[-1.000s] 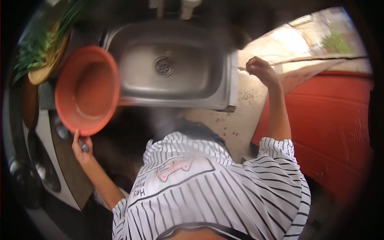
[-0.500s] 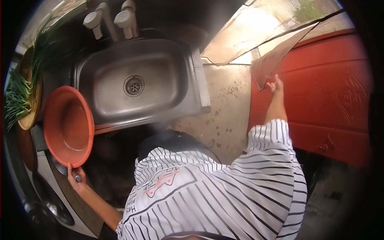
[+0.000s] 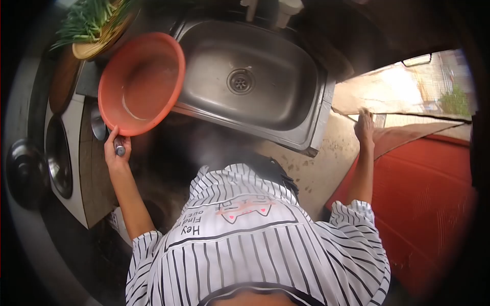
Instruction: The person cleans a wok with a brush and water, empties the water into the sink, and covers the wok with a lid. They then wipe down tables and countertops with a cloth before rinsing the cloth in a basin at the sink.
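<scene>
In my left hand (image 3: 118, 148) is the near rim of an orange plastic basin (image 3: 148, 92), with the thumb on the rim. The basin is tilted and I see no contents in it. The same hand also grips a grey-ended handle (image 3: 120, 151); a rounded metal piece (image 3: 98, 121) shows beside it, but whether they belong together I cannot tell. My right hand (image 3: 364, 126) is stretched out at the edge of a pale curtain (image 3: 377, 97). Its fingers are blurred, so whether they grip the cloth is unclear.
A steel sink (image 3: 275, 97) with white taps (image 3: 289, 7) lies beyond the basin. Green onions (image 3: 89, 23) fill a woven basket (image 3: 87, 50) at upper left. A stove (image 3: 76, 204) stands at left. On the right is a red panel with a cloth (image 3: 434, 131) over its top.
The view has turned, shifting the sink and basin rightward and up. My right hand has moved from the hanging cloth corner to the curtain edge. My left hand still holds the basin.
</scene>
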The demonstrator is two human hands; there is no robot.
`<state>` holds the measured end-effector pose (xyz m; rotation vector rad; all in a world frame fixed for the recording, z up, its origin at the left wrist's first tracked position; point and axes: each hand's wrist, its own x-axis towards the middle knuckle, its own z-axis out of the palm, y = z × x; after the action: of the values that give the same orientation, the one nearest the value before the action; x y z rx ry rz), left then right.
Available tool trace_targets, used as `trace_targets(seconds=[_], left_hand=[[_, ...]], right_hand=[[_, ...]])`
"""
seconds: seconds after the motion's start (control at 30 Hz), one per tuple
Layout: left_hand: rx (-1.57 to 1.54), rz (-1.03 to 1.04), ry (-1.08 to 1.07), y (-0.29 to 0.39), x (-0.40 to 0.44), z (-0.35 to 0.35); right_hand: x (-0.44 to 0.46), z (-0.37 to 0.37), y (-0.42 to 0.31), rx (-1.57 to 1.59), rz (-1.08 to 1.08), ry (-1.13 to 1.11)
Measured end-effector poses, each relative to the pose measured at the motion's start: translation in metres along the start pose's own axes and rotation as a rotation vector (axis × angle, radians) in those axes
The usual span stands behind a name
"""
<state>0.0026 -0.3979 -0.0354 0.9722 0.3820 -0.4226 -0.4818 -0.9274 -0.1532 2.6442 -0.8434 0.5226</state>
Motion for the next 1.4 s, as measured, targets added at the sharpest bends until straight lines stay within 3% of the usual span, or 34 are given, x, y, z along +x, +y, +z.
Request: trace_targets(seconds=[0.03, 0.07, 0.1, 0.13, 0.17, 0.23, 0.33, 0.4, 0.47, 0.53, 0.6, 0.67, 0.7, 0.73, 0.77, 0.8, 0.83, 0.9, 0.97, 1.0, 1.07, 1.17, 1.23, 1.3, 1.4], left_hand=[[-0.001, -0.017, -0.027, -0.003, -0.01, 0.009], [-0.007, -0.01, -0.066, -0.004, -0.01, 0.007], [-0.005, -0.011, -0.055, -0.004, -0.013, 0.006], [-0.025, -0.011, -0.046, -0.006, -0.015, 0.01], [-0.048, -0.01, -0.037, -0.008, -0.018, 0.014], [-0.061, 0.001, -0.027, -0.01, -0.022, 0.017], [-0.081, 0.012, 0.002, -0.013, -0.031, 0.023], [-0.089, 0.001, 0.012, -0.015, -0.034, 0.024], [-0.109, 0.01, 0.027, -0.013, -0.032, 0.024], [-0.147, -0.003, -0.001, -0.016, -0.035, 0.026], [-0.18, -0.016, 0.012, -0.017, -0.031, 0.024], [-0.214, -0.034, 0.027, -0.018, -0.03, 0.02], [-0.21, -0.031, 0.018, -0.018, -0.03, 0.02], [-0.206, -0.028, 0.006, -0.019, -0.03, 0.021], [-0.216, -0.034, 0.009, -0.02, -0.03, 0.021], [-0.21, -0.033, 0.008, -0.021, -0.031, 0.021], [-0.202, -0.03, 0.006, -0.021, -0.031, 0.022], [-0.197, -0.026, 0.008, -0.023, -0.034, 0.024], [-0.183, -0.02, 0.011, -0.028, -0.037, 0.024], [-0.16, -0.013, -0.005, -0.032, -0.038, 0.021], [-0.147, -0.004, 0.002, -0.036, -0.05, 0.029], [-0.059, 0.002, 0.037, -0.046, -0.069, 0.046], [0.009, 0.004, -0.036, -0.055, -0.081, 0.049], [0.023, 0.013, -0.125, -0.066, -0.084, 0.044], [0.101, -0.073, -0.087, -0.062, -0.11, 0.064]], right_hand=[[0.038, -0.044, -0.037, 0.462, 0.321, -0.154], [0.069, -0.054, -0.071, 0.878, 0.526, -0.165], [0.094, -0.051, -0.098, 1.13, 0.662, -0.342], [0.109, -0.048, -0.128, 1.273, 0.516, -0.4], [0.117, -0.02, -0.15, 0.92, 0.159, -0.294], [0.126, 0.039, -0.184, 0.593, 0.067, -0.452], [0.134, 0.096, -0.214, 0.442, 0.114, -0.642], [0.116, 0.174, -0.218, 0.418, 0.077, -0.61], [0.121, 0.195, -0.219, 0.387, 0.047, -0.568], [0.117, 0.18, -0.216, 0.262, -0.112, -0.532], [0.152, 0.049, -0.2, 0.708, 0.055, -0.649], [0.148, -0.001, -0.156, 0.911, 0.094, -0.502], [0.148, -0.037, -0.133, 0.819, 0.151, -0.643], [0.139, -0.037, -0.096, 0.67, -0.005, -0.733], [0.121, -0.013, -0.05, 0.116, -0.312, -0.837], [0.104, -0.046, -0.034, 0.128, -0.279, -0.652], [0.116, -0.086, -0.057, -0.016, -0.202, -0.715], [0.121, -0.065, -0.067, 0.344, -0.24, -0.357], [0.165, -0.095, -0.162, 0.899, 0.244, -0.714], [0.171, -0.105, -0.206, 1.22, 0.412, -0.776], [0.176, -0.102, -0.275, 1.677, 0.394, -0.984], [0.189, -0.113, -0.336, 1.855, 0.444, -1.007], [0.179, -0.087, -0.347, 1.822, 0.25, -0.796], [0.174, -0.084, -0.338, 1.893, 0.321, -0.723], [0.169, -0.072, -0.292, 1.663, 0.517, -0.778]])
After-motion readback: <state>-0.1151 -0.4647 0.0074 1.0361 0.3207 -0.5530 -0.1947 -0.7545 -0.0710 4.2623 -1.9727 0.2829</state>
